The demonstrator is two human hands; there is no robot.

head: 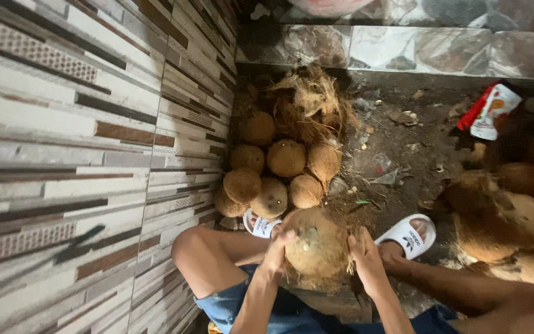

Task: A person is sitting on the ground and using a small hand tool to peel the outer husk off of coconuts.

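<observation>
Gripping coconut point(316, 244) between both fingers point(279, 244).

A coconut point(316, 244) sits between both hands, a coconut pile point(276, 167) beyond it against the left wall point(81, 154).

A yard corner at a home, used for husking coconuts

Beyond the held coconut point(317, 246), husked coconuts point(273, 170) pile on bare dirt ground point(403, 154) against a striped tile wall point(81, 142); unhusked ones point(505, 216) lie to its right, below a marble ledge point(403, 46).
</observation>
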